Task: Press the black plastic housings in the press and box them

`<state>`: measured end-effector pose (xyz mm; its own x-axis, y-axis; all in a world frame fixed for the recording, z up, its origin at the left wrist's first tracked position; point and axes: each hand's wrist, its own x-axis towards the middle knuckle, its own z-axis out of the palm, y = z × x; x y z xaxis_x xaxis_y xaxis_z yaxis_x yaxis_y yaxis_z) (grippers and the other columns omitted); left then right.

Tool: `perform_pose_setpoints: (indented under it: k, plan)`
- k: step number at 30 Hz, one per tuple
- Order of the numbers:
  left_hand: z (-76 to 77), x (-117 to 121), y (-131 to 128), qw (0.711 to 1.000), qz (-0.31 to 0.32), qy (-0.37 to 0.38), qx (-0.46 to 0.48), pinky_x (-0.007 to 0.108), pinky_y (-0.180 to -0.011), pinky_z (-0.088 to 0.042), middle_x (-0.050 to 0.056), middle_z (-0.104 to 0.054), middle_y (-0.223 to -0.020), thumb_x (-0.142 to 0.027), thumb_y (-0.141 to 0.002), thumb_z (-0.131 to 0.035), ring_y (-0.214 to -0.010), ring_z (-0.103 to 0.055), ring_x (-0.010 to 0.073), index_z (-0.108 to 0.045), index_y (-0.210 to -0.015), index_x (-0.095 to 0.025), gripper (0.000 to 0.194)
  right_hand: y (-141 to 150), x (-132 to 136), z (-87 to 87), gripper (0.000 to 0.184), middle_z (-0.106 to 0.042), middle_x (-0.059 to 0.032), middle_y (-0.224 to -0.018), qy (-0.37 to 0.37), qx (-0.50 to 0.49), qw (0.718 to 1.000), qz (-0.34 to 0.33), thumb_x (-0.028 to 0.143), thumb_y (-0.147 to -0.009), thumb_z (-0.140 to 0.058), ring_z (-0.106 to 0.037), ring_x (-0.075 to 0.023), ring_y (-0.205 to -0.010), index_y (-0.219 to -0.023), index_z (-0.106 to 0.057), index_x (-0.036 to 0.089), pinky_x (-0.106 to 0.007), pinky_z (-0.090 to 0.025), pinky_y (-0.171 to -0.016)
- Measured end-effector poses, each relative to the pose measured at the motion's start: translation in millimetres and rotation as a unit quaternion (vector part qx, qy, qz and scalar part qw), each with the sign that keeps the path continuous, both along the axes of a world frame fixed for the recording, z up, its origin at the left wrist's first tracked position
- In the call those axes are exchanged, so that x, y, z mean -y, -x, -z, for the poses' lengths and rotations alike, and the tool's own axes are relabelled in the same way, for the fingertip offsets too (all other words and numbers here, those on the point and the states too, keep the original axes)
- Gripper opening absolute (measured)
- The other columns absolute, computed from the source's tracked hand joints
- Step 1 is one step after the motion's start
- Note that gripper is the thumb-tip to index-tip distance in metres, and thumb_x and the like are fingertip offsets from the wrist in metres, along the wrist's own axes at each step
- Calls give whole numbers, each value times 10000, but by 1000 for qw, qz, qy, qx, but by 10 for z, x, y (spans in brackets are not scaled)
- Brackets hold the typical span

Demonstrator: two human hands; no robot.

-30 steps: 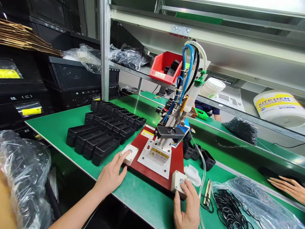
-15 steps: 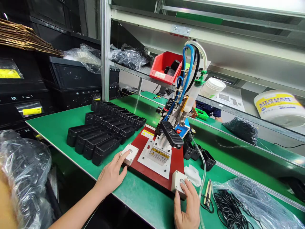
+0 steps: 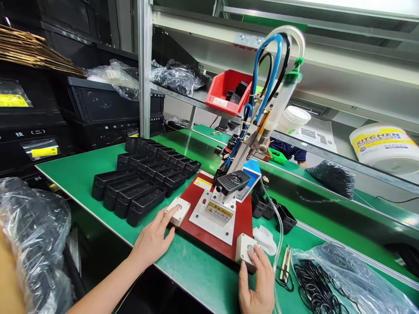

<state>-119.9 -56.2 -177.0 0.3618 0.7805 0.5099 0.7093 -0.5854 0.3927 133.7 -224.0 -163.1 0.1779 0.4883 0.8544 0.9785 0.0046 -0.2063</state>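
Observation:
My left hand [image 3: 153,237] rests with fingers stretched out on the left white button box [image 3: 178,211], a fingertip at its round metal button. On the right white button box [image 3: 246,252] lies my right hand [image 3: 258,279], its fingers at the button and the thumb along the near side. Both boxes sit on the red base of a dispensing machine [image 3: 214,237]. A black grilled plastic part [image 3: 233,182] lies on the machine's holder. Above it rises a clear syringe [image 3: 282,102] with a green cap, fed by looping hoses. Neither hand holds anything.
Rows of black plastic housings [image 3: 144,205] stand left of the machine; several more [image 3: 286,218] are behind it. Black rubber rings [image 3: 314,283], tweezers [image 3: 285,259] and a white tissue [image 3: 265,240] lie right. A red bin [image 3: 225,93] and white bucket [image 3: 384,148] stand on the shelf.
The syringe and its hoses have risen away from the holder. The black grilled part has turned on the holder. Both hands have stayed on the button boxes.

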Motion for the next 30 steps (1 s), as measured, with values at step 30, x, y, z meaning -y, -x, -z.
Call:
perform_pose_setpoints:
  k: [30]
  plan:
    - [-13,3,-4,1000,3,9,-9,355,-802,-568,78,-451,-1390,-251,-920,-405,-981,-664,230,-262,-1447,-314,550,-19,10,10,309,-542,-194,-1256,-3,0,1000,-2,313,-916,-527,-514,-321,-1168,-1158,-564,125,-518,-441,-926]
